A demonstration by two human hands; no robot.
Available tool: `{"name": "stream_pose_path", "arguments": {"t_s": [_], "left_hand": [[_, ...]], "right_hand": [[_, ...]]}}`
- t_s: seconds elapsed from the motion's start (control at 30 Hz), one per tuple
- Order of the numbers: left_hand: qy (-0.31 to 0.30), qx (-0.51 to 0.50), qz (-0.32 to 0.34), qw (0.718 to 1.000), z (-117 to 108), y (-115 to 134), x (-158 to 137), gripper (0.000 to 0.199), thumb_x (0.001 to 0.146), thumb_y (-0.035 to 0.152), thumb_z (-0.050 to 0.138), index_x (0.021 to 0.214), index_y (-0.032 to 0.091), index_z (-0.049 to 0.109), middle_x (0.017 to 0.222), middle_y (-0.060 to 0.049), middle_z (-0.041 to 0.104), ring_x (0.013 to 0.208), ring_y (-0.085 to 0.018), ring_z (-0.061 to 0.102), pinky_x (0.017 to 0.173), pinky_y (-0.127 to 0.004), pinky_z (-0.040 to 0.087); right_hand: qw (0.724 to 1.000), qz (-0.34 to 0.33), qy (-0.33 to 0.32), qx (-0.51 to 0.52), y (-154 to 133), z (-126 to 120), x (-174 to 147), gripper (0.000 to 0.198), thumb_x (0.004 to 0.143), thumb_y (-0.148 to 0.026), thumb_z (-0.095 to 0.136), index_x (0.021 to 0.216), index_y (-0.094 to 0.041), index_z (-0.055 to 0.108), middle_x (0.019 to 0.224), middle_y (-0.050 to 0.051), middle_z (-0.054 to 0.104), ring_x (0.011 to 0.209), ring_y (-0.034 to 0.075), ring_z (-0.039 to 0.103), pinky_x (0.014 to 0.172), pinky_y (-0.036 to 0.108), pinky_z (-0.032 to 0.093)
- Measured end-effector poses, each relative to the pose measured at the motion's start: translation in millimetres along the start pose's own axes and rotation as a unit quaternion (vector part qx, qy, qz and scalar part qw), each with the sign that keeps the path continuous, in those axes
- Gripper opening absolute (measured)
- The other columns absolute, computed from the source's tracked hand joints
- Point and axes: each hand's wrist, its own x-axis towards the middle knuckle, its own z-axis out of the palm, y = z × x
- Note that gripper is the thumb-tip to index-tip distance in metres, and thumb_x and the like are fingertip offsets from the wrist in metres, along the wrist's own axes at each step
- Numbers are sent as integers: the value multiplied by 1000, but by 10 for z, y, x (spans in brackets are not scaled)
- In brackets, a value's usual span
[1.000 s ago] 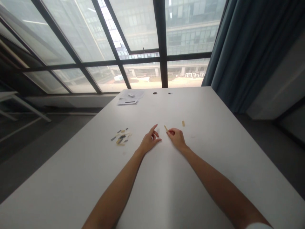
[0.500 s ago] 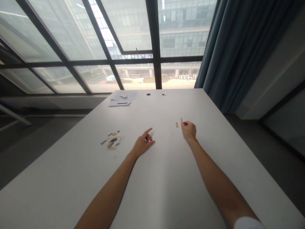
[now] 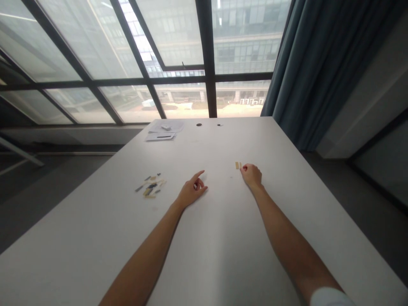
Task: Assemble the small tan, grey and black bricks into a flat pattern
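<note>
My right hand rests on the table at right of centre, its thumb and fingers pinched at the near end of a narrow tan strip. Just left of that strip lies a wider tan, flat brick-like piece, roughly parallel to it with a small gap. My left hand lies on the table left of centre, index finger stretched out, thumb apart and the other fingers curled, with nothing in it. Further left is a loose pile of small tan, grey and black pieces, like building bricks.
The white table runs toward a large window. White papers, with a small white item and a dark strip on them, lie at its far left. Two round holes show near the far edge. A blue curtain hangs at the right.
My right hand has drawn slightly left and brought the narrow strip down close beside the wider tan piece. The left hand keeps its place.
</note>
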Motion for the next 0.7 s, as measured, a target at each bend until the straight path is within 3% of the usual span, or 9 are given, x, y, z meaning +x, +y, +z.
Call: {"name": "stream_pose_path", "arguments": {"t_s": [0.3, 0.7], "left_hand": [[-1, 6, -2, 1000, -2, 19, -2, 69, 84, 30, 66, 148, 23, 41, 80, 3, 65, 60, -9, 49, 62, -22, 43], [-3, 14, -5, 1000, 3, -3, 6, 67, 86, 29, 63, 149, 26, 41, 81, 3, 65, 63, -10, 53, 62, -22, 42]], "right_hand": [[1000, -1, -7, -26, -47, -44, -14, 21, 90, -29, 58, 101, -25, 76, 104, 7, 75, 90, 21, 69, 75, 27, 45], [999, -26, 2, -28, -31, -20, -7, 23, 90, -31, 57, 103, -27, 75, 108, 4, 74, 88, 20, 68, 73, 27, 45]]}}
